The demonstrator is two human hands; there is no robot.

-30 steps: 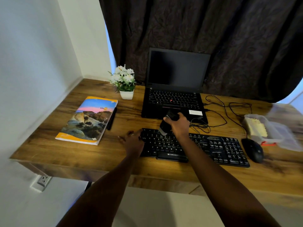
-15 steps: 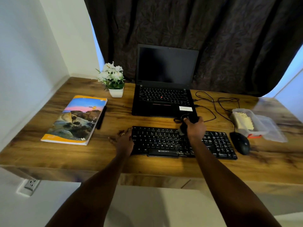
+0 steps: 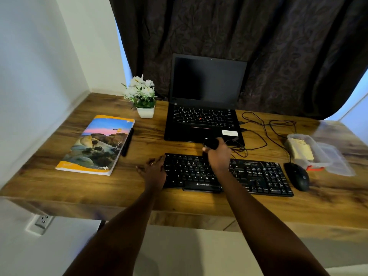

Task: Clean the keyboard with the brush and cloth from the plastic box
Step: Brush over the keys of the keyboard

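A black keyboard (image 3: 256, 176) lies near the desk's front edge. My right hand (image 3: 219, 154) hovers over its upper middle rows, closed around a dark brush (image 3: 210, 144) whose handle sticks up past my fingers; the bristle end is hidden under my hand. My left hand (image 3: 154, 169) rests flat on the keyboard's left end, fingers spread, a ring on one finger. At the right stands the open clear plastic box (image 3: 318, 156) with a pale yellow cloth (image 3: 301, 150) inside, its lid (image 3: 336, 162) leaning beside it.
An open black laptop (image 3: 203, 108) stands behind the keyboard, with tangled cables (image 3: 264, 132) to its right. A black mouse (image 3: 297, 178) sits right of the keyboard. At the left lie a colourful book (image 3: 97, 145), a black pen (image 3: 127, 142) and a small flower pot (image 3: 144, 98).
My right hand with the brush swept right along the keyboard's top rows, then came back towards the middle. My left hand stayed on the keyboard's left end. The head camera shifted.
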